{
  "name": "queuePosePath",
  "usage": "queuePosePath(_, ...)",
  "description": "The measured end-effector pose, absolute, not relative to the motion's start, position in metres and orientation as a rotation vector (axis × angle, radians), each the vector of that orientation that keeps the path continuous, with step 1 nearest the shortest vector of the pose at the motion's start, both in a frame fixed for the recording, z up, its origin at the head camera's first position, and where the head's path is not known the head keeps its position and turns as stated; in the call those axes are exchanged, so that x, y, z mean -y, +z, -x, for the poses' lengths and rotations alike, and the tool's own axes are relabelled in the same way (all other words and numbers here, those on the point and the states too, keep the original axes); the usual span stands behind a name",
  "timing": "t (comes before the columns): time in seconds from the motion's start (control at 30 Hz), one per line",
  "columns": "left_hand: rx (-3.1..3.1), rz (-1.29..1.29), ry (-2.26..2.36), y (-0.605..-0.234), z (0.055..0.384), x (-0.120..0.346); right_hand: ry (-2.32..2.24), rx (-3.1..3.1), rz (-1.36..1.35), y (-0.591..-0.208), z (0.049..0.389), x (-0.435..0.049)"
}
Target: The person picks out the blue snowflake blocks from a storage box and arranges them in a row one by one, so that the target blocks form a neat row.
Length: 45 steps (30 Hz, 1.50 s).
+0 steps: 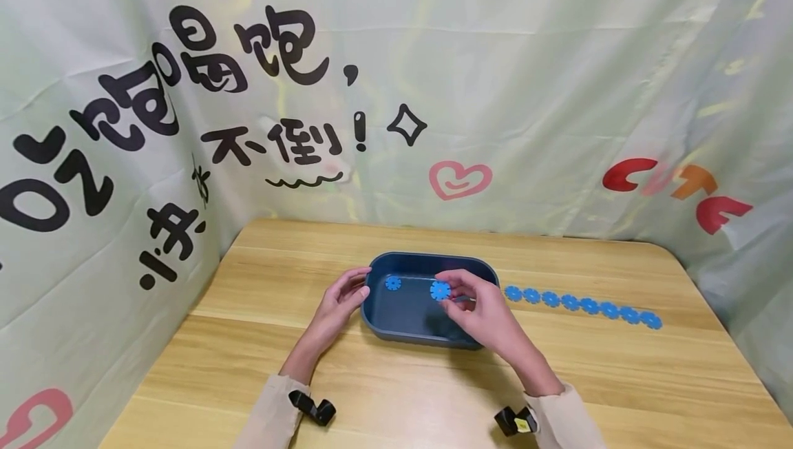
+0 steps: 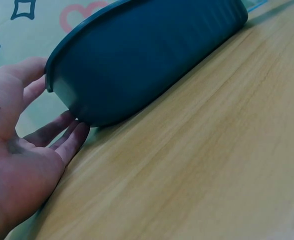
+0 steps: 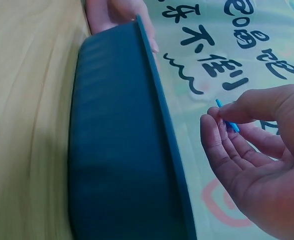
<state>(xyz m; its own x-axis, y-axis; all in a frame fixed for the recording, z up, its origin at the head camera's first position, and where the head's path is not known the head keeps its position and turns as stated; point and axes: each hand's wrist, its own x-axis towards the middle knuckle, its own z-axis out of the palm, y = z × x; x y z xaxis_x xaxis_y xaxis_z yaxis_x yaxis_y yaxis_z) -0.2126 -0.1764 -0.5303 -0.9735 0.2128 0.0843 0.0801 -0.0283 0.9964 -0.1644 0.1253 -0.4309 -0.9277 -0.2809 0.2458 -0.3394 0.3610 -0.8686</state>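
A dark blue tray (image 1: 396, 335) with rounded corners and raised walls stands on the table. My left hand (image 1: 337, 304) is at its left end; in the left wrist view, thumb and fingers (image 2: 77, 137) touch the outside of the end wall from rim to base. Over the tray, my right hand (image 1: 483, 308) pinches a blue snowflake disc (image 1: 440, 290) between thumb and fingertips. The right wrist view shows this disc (image 3: 228, 119) edge-on, above the rim. Another blue snowflake disc (image 1: 393, 284) is inside the tray, towards its back left.
Several blue snowflake discs (image 1: 570, 302) lie in a slanting row on the wooden table (image 1: 248, 339), right of the tray. A printed cloth (image 1: 526, 105) hangs behind the table and along its left side. Both wrists wear black camera mounts (image 1: 312, 408).
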Motion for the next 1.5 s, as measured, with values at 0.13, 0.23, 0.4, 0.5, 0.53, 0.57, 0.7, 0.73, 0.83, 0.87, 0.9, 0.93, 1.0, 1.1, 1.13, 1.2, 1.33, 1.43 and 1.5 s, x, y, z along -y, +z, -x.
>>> queuePosePath(0.13,-2.134,-0.326,2.164,-0.531,0.213,0.176,1.642,2.550,-0.537,-0.429,0.162,-0.136)
queuePosePath(0.23,-2.142,-0.333,2.166,-0.531,0.213,0.175,1.617,2.570,-0.499,-0.429,0.161,-0.144)
queuePosePath(0.4,-2.137,-0.320,2.169,-0.531,0.213,0.175,1.576,2.582,-0.438,-0.429,0.162,-0.156)
queuePosePath(0.5,-2.126,-0.312,2.168,-0.530,0.213,0.175,1.576,2.571,-0.405,-0.429,0.163,-0.163)
queuePosePath(0.53,-2.124,-0.309,2.168,-0.530,0.213,0.175,1.568,2.568,-0.397,-0.429,0.164,-0.165)
queuePosePath(0.57,-2.121,-0.307,2.168,-0.530,0.213,0.176,1.562,2.564,-0.389,-0.429,0.164,-0.167)
queuePosePath(0.7,-2.109,-0.311,2.168,-0.530,0.213,0.176,1.500,2.551,-0.351,-0.428,0.165,-0.179)
queuePosePath(0.73,-2.108,-0.313,2.167,-0.530,0.213,0.176,1.488,2.548,-0.339,-0.427,0.165,-0.182)
queuePosePath(0.83,-2.109,-0.319,2.161,-0.530,0.213,0.176,1.449,2.525,-0.307,-0.425,0.165,-0.191)
queuePosePath(0.87,-2.109,-0.320,2.161,-0.530,0.213,0.176,1.447,2.514,-0.301,-0.424,0.165,-0.195)
queuePosePath(0.9,-2.109,-0.320,2.159,-0.530,0.213,0.176,1.445,2.504,-0.296,-0.423,0.165,-0.198)
queuePosePath(0.93,-2.109,-0.319,2.158,-0.530,0.213,0.177,1.441,2.491,-0.294,-0.422,0.165,-0.202)
queuePosePath(1.0,-2.107,-0.314,2.162,-0.530,0.213,0.177,1.434,2.470,-0.283,-0.421,0.166,-0.209)
queuePosePath(1.1,-2.103,-0.310,2.170,-0.530,0.213,0.177,1.422,2.430,-0.266,-0.420,0.166,-0.221)
queuePosePath(1.13,-2.103,-0.310,2.174,-0.530,0.213,0.177,1.418,2.415,-0.261,-0.420,0.166,-0.224)
queuePosePath(1.2,-2.111,-0.306,2.175,-0.531,0.213,0.177,1.407,2.392,-0.246,-0.420,0.167,-0.231)
queuePosePath(1.33,-2.128,-0.295,2.171,-0.531,0.212,0.178,1.393,2.364,-0.206,-0.420,0.167,-0.245)
queuePosePath(1.43,-2.128,-0.294,2.167,-0.531,0.212,0.177,1.381,2.355,-0.169,-0.420,0.166,-0.255)
queuePosePath(1.5,-2.120,-0.303,2.168,-0.531,0.213,0.177,1.380,2.346,-0.149,-0.421,0.165,-0.263)
